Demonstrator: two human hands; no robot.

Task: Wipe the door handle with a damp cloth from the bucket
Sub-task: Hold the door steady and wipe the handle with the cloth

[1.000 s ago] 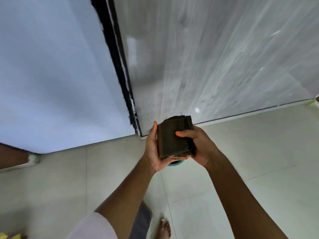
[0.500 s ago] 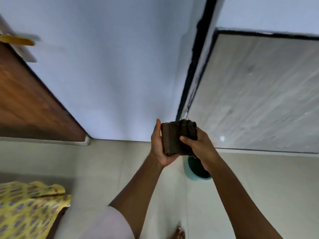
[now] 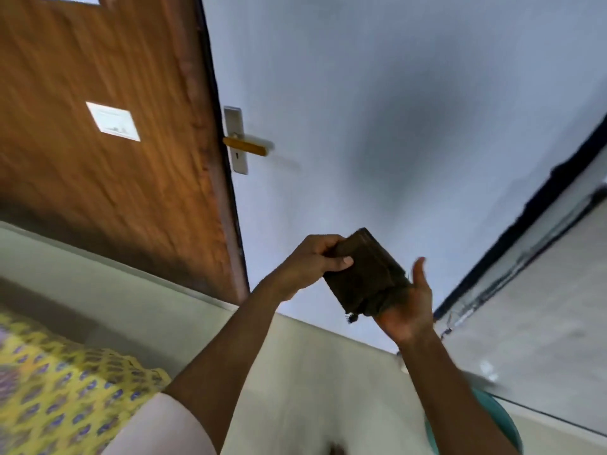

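Note:
A folded dark brown cloth (image 3: 364,274) is held between both hands at chest height. My left hand (image 3: 312,259) pinches its upper left edge with thumb on top. My right hand (image 3: 409,307) cups it from below, thumb raised. The door handle (image 3: 246,146), a yellowish lever on a silver plate (image 3: 236,139), sticks out from the edge of the brown wooden door (image 3: 108,126), up and to the left of my hands, well apart from the cloth. The teal bucket (image 3: 507,425) shows only as a rim on the floor behind my right forearm.
A pale blue wall (image 3: 377,110) fills the middle. A grey panel with a black frame (image 3: 525,224) stands at the right. A yellow patterned fabric (image 3: 59,389) lies at the lower left. A white label (image 3: 113,121) is stuck on the door.
The view has swung up and left, bringing the door and its handle into sight. The cloth has tilted, my right thumb has come off it, and the bucket has slid to the lower right.

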